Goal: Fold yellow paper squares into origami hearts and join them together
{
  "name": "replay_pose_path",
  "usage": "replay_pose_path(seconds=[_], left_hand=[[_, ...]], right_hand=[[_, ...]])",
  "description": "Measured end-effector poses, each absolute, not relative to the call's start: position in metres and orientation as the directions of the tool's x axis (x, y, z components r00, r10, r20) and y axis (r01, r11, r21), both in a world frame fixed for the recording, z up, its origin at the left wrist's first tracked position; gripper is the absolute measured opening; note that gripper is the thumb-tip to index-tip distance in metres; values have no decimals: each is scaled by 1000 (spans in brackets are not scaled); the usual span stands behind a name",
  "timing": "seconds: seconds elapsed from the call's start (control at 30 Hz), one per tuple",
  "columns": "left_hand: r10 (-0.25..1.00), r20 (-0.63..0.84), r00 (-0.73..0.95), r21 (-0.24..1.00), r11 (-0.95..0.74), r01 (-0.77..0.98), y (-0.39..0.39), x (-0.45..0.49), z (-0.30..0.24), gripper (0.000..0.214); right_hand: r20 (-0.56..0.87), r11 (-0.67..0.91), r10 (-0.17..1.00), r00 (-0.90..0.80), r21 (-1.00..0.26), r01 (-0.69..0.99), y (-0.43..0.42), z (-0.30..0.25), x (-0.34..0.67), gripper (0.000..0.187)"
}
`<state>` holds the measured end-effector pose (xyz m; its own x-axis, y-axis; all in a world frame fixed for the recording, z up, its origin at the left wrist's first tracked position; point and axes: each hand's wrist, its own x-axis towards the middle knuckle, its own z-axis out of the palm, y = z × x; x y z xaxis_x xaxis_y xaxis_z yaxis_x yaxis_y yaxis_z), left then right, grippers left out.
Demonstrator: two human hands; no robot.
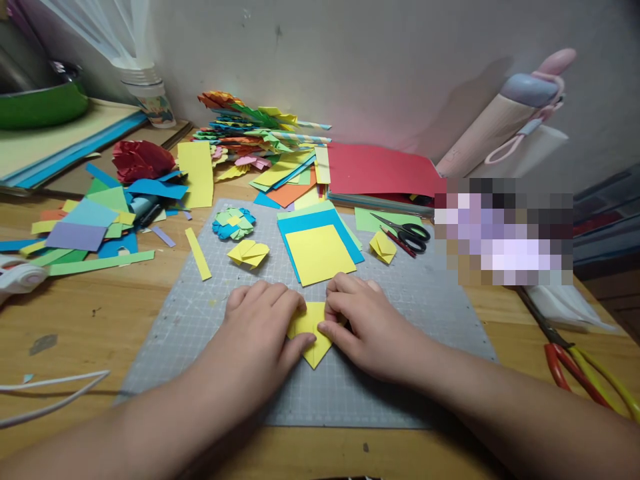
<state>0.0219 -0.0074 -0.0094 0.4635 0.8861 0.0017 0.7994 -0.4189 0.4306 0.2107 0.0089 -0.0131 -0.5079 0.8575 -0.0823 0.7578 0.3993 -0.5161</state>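
Observation:
A folded piece of yellow paper (311, 321) lies on the grey cutting mat (400, 400), its point toward me. My left hand (265, 323) rests over its left side, with the thumb pressing on the paper. At the right side, my right hand (365, 320) pinches the edge between thumb and curled fingers. Just beyond is a yellow square sheet (320, 253) on top of a blue sheet (290, 230). Two small folded yellow pieces sit nearby, a left one (249, 254) and a right one (383, 247). The undersides of the fingers are hidden.
Black scissors (415, 235) and a red pencil lie at the mat's upper right. Coloured paper scraps (80, 227) cover the table's left. A blue-green paper flower (234, 223) sits on the mat. Larger scissors (575, 367) with red and yellow handles lie right; a red sheet (380, 170) is behind.

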Motion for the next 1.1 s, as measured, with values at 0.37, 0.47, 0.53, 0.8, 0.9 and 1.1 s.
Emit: replay_pose_path(seconds=[0.37, 0.47, 0.53, 0.8, 0.9, 1.1], left_hand=[[910, -58, 410, 342, -367, 865, 3, 29, -8, 17], [918, -57, 393, 360, -349, 865, 4, 30, -9, 17], [919, -57, 391, 368, -345, 864, 5, 30, -10, 16], [914, -57, 401, 376, -353, 857, 8, 29, -11, 17], [915, -58, 400, 374, -351, 859, 8, 29, -11, 16], [914, -65, 400, 370, -350, 861, 8, 29, -11, 16]], right_hand=[[-57, 411, 858, -510, -519, 750, 9, -14, 212, 15], [-59, 408, 859, -509, -523, 749, 10, -14, 212, 15], [-62, 407, 858, -511, -526, 747, 10, -14, 213, 15], [-62, 403, 856, -514, -543, 737, 10, -14, 212, 15], [-60, 402, 858, -511, -541, 738, 11, -15, 213, 15], [-59, 389, 866, -496, -543, 744, 9, -14, 212, 15]])
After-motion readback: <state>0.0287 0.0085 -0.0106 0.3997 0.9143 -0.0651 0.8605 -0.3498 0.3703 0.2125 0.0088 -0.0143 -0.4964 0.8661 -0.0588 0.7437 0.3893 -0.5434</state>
